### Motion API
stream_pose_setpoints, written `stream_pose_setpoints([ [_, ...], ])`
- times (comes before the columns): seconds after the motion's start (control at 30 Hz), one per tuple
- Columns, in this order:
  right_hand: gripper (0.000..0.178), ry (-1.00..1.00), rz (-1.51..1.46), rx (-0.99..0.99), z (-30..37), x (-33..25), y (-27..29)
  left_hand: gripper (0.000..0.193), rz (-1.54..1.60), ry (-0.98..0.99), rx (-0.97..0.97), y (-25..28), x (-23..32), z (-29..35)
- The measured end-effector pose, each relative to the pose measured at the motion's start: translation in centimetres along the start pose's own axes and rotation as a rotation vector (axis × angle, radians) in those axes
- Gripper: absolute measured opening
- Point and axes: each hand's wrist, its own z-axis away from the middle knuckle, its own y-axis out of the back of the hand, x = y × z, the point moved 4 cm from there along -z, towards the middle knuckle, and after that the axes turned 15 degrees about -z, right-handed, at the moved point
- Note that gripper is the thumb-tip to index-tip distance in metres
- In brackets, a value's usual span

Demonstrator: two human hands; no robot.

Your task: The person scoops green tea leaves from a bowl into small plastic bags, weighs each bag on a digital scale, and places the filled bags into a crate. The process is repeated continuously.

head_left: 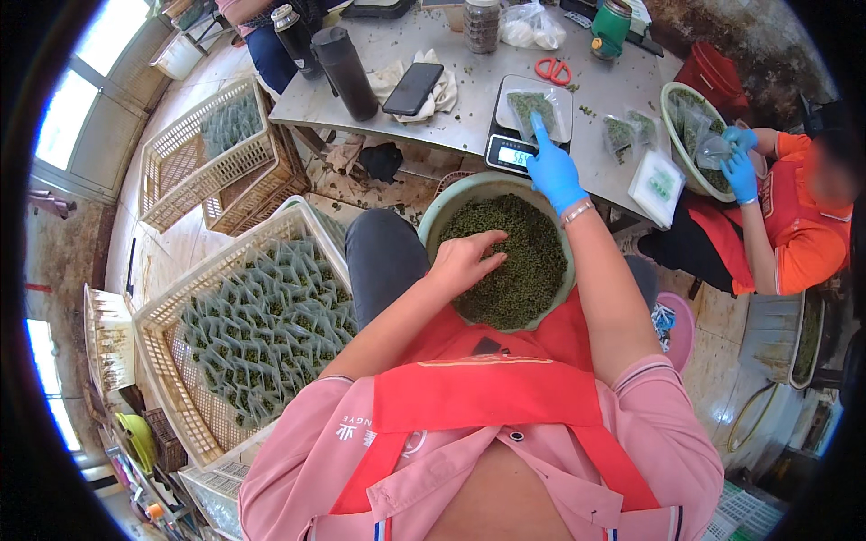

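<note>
Right hand (557,173) (blue glove): index finger stretched forward over the near part of the bag (525,105), other fingers curled under; can't tell if they pinch anything. Bag lies on the scale (564,129), at the fingertip, beyond the knuckles. Left hand (465,263), bare: thumb and fingers spread apart, no hold visible, over the basin (428,221) of green grains (510,279); contact unclear.
</note>
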Motion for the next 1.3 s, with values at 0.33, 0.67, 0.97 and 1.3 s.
stream_pose_setpoints([
  [0.33,0.016,-0.071,-0.822,0.186,4.7,1.6,1.0,0.023,0.133,0.102,-0.003,-0.3,-1.7,-0.3],
  [0.67,0.019,-0.105,-1.107,-0.175,10.6,-1.1,0.2,0.039,0.254,0.121,-0.004,0.2,0.4,-4.2],
  [0.97,0.010,0.029,-0.654,0.049,11.2,0.5,-1.5,0.022,0.186,0.228,-0.120,-1.1,0.5,-4.2],
  [1.3,0.026,-0.335,-0.687,-0.349,10.6,3.7,0.1,0.024,-0.014,-0.054,-0.118,-0.2,-1.0,-3.5],
])
